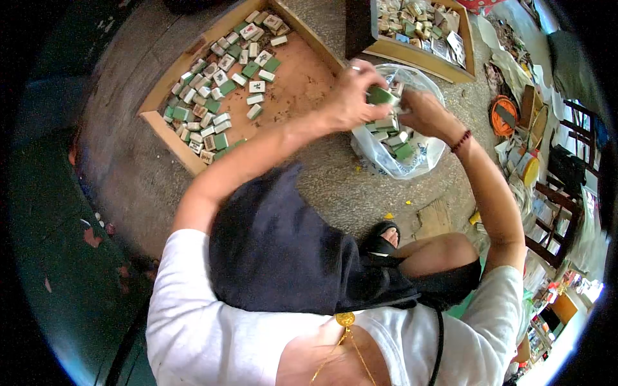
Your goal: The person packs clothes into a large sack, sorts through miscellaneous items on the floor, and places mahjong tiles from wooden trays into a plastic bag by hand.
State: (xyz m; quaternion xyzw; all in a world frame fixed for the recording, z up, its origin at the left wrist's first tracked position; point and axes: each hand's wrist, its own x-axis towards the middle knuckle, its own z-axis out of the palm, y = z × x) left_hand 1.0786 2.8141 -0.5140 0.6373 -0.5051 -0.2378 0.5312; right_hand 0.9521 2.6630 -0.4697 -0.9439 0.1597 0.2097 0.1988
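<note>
The fingertips of the right hand (430, 114) are blurred and partly covered, so what is touched by them cannot be told, while the green tile (384, 96) in the left hand (353, 98) is smeared. The lower contents of the plastic bag (421, 166) are hidden by its crumpled sides and the tiles on top, and many marks on the tiles in the wooden tray (306, 77) are too small to be read. Both the tray and the wooden box (421, 58) are cut off by the top edge.
</note>
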